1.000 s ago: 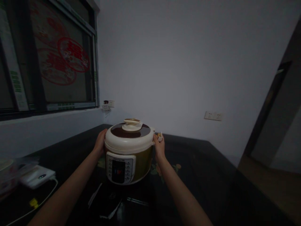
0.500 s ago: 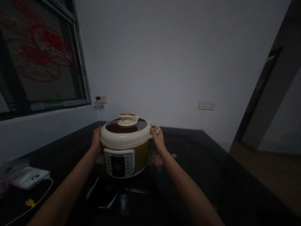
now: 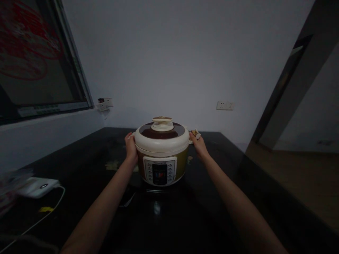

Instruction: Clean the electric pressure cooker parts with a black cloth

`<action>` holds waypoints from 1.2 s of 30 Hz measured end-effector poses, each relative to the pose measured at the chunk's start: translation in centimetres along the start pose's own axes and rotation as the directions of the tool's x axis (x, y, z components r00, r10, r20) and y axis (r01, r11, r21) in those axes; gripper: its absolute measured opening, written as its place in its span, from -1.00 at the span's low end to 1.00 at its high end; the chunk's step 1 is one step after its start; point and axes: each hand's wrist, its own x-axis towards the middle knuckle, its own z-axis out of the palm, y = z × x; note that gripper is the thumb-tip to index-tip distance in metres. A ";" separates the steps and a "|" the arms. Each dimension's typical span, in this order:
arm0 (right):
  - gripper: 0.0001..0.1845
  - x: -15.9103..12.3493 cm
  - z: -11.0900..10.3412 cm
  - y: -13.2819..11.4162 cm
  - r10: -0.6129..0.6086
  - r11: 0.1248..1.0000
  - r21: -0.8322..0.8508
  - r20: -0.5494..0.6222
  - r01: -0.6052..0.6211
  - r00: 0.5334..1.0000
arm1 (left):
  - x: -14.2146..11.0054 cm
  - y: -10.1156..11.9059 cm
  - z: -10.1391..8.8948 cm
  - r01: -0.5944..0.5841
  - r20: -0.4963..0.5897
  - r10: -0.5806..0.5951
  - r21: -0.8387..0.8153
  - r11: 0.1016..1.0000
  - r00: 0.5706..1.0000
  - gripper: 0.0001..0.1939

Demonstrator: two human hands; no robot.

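Note:
Between my two hands is an electric pressure cooker (image 3: 162, 144), with a cream rim, a dark brown lid top, a gold-green body and a button panel on its front. It is upright, over the black tabletop. My left hand (image 3: 130, 147) is closed around the cooker's left side handle. On the opposite side, my right hand (image 3: 199, 144) grips the right handle, thumb on top. A small cream and brown piece (image 3: 196, 133) shows just above my right fingers; I cannot tell what it is. Whether the base touches the table is hard to make out in the dim light.
A white power strip (image 3: 39, 187) with a cable and a yellow tag (image 3: 46, 209) lies on the black table (image 3: 169, 225) at left. A clear plastic bag sits beside it. Wall sockets (image 3: 225, 105) are on the back wall, and a window (image 3: 34, 63) is at left.
The cooker has moved to the right across the table with both my hands on it, and its panel now faces me more squarely. The camera view has shifted slightly.

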 end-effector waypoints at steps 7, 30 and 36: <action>-0.49 -0.8 -1.7 -1.6 0.047 0.999 0.007 -0.024 -0.047 0.999 | -2.1 0.1 1.3 0.067 -0.021 -0.069 -0.064 0.996 0.997 -0.59; -0.48 -1.3 -1.6 -1.6 0.086 0.994 0.069 -0.079 -0.080 0.993 | -2.4 0.4 0.9 0.125 0.127 -0.118 -0.045 0.991 0.985 -0.57; -0.38 -3.7 -2.7 -2.7 0.089 0.995 0.052 -0.084 -0.085 0.992 | -0.7 1.6 -5.3 0.106 0.368 -0.160 0.164 0.981 0.916 -0.58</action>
